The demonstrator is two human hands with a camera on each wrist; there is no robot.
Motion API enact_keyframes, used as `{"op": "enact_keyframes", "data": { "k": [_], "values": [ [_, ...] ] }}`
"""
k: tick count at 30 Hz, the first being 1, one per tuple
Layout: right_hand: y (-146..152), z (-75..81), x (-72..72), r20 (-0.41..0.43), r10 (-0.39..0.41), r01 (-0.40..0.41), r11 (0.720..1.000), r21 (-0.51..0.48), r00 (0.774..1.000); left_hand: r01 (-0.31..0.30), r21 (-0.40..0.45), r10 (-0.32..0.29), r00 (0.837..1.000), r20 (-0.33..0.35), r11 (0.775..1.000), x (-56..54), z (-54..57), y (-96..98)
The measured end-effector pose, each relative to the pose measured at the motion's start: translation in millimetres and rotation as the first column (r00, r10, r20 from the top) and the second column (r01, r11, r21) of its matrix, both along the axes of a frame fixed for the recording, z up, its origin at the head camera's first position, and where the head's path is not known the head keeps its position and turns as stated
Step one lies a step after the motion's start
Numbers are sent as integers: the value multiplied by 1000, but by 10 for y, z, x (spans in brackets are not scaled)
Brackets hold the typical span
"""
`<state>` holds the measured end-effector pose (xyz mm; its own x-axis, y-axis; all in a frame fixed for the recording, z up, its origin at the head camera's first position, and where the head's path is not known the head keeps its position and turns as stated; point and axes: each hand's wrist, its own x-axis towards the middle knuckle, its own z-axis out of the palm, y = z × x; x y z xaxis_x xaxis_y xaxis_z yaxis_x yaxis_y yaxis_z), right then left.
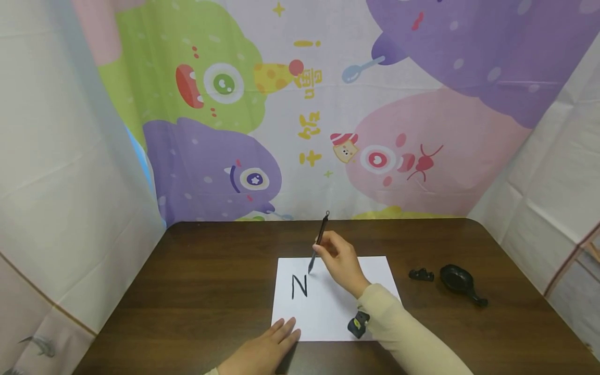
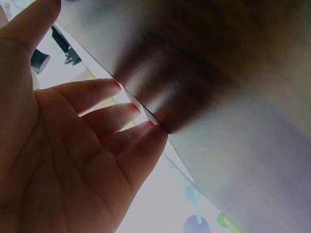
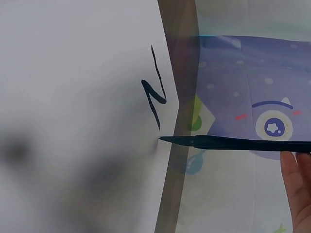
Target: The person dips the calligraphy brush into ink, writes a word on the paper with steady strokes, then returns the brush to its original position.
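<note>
A dark brush (image 1: 322,230) with a small loop at its top end is pinched in my right hand (image 1: 341,260). Its pointed tip is by the upper right end of a black letter N (image 1: 300,287) on a white sheet of paper (image 1: 323,312). In the right wrist view the brush (image 3: 233,143) lies almost level, its tip close to the N's end; whether it touches the paper I cannot tell. My left hand (image 1: 264,348) rests at the sheet's lower left edge with fingers extended. The left wrist view shows its fingertips (image 2: 155,131) along that edge.
To the right of the paper, a small black ink dish (image 1: 457,279) with a handle sits on the dark wooden table (image 1: 197,297). Beside it lies a small black bumpy object (image 1: 421,274), perhaps a brush rest. A cartoon-printed curtain (image 1: 309,192) hangs behind the table.
</note>
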<state>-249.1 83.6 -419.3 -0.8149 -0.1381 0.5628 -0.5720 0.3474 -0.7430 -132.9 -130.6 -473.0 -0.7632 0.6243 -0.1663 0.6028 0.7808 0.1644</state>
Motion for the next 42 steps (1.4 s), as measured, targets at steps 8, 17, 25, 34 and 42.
{"op": "enact_keyframes", "data": {
  "k": [8,17,25,34,42],
  "values": [
    [5,-73,-39,3,-6,6,1000,20,1000,-4,-2,4,1000,7,1000,-1,5,6],
    [77,-264,-164,18,43,-43,999,33,999,2,4,-2,1000,-6,1000,-1,-7,4],
    [95,-263,-150,0,56,-56,998,41,998,-4,2,3,999,39,1000,-12,8,9],
    [111,-265,-134,11,49,-50,996,76,999,5,5,-5,1000,28,1000,-14,21,6],
    [138,-257,-108,12,54,-55,995,79,998,-5,-1,5,999,49,1000,-22,20,14]
  ]
}}
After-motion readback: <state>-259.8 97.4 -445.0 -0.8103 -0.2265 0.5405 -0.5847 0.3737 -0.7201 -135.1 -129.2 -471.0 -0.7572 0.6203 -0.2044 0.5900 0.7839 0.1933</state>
